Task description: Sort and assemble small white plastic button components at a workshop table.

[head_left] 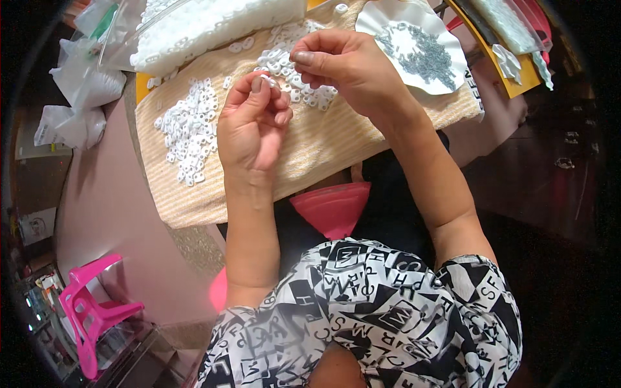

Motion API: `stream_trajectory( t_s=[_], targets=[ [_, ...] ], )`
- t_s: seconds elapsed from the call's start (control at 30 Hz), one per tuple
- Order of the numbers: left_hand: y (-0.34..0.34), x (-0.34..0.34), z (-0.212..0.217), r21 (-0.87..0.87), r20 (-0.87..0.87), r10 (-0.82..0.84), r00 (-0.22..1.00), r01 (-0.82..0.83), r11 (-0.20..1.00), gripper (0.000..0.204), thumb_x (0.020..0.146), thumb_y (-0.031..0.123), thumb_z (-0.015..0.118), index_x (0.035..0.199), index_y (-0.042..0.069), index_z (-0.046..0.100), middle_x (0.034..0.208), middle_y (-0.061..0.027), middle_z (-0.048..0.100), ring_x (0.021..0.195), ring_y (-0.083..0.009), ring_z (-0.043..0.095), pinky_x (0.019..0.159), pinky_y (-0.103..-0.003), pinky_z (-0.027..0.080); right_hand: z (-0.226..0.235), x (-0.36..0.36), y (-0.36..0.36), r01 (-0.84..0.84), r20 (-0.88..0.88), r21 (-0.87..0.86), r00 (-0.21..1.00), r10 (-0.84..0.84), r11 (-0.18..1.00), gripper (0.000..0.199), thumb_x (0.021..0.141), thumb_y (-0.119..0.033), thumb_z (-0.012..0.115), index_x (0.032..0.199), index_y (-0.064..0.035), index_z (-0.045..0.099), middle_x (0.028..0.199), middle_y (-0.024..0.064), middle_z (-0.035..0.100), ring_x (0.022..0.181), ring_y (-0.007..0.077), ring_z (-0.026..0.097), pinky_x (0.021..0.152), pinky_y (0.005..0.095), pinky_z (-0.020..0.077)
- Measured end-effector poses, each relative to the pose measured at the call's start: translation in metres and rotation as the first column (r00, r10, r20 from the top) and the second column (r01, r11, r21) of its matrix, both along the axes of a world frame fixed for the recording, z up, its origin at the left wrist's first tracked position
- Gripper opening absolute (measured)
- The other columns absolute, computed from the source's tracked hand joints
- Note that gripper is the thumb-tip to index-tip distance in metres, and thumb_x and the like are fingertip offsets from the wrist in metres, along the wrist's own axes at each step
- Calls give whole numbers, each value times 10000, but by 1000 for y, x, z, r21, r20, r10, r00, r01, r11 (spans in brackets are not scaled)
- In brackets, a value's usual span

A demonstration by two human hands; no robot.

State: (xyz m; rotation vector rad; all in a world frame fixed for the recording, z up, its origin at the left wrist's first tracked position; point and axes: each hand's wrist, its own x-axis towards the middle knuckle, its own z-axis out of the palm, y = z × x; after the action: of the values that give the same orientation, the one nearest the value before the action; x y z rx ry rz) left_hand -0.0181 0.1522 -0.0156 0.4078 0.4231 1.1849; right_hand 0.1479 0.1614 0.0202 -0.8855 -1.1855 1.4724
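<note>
My left hand (253, 123) pinches a small white plastic clip (270, 81) between thumb and fingertips. Close by on the right, my right hand (356, 71) is closed in a pinch; what its fingertips hold, if anything, is too small to make out. Beneath and behind the hands lies a heap of the same white clips (315, 97). Left of my left wrist is another pile of white clips (191, 129). Beyond my right hand, a white fluted plate (372, 22) bears many small thin grey metal pins, perhaps nails.
A striped yellowish cloth (304, 161) covers the work surface. At the far left, a large clear bag (213, 32) bulges with white pieces. Plastic bags (81, 90) hang at the left. A pink stool (97, 310) stands lower left, and a yellow board (504, 64) lies at far right.
</note>
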Motion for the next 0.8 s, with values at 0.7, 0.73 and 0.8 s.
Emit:
stream_trajectory(
  t_s=[0.7,0.73,0.8],
  targets=[
    [-6,9,8,139,-134,133,982,-114,984,107,806,-12,546,912,1,558,848,-133,602,722,-191,584,604,-247,483,-7,-8,-3,48,-97,4,994,-47,999,121,775,-83,619,836,21,609,704,45,597,622,84,535,577,201,443],
    [-6,10,8,136,-129,137,982,-120,983,100,806,-9,549,905,4,556,831,-122,600,706,-188,579,585,-248,473,-6,-10,-4,48,-95,6,994,-48,999,121,775,-83,619,836,21,609,704,45,597,622,84,535,577,201,443],
    [-6,10,6,151,-119,140,983,-121,981,98,807,-5,549,905,5,554,818,-114,596,695,-185,573,574,-251,465,-5,-12,-5,54,-81,5,995,-54,999,115,785,-89,607,834,15,614,705,36,598,619,79,531,570,199,435]
  ],
)
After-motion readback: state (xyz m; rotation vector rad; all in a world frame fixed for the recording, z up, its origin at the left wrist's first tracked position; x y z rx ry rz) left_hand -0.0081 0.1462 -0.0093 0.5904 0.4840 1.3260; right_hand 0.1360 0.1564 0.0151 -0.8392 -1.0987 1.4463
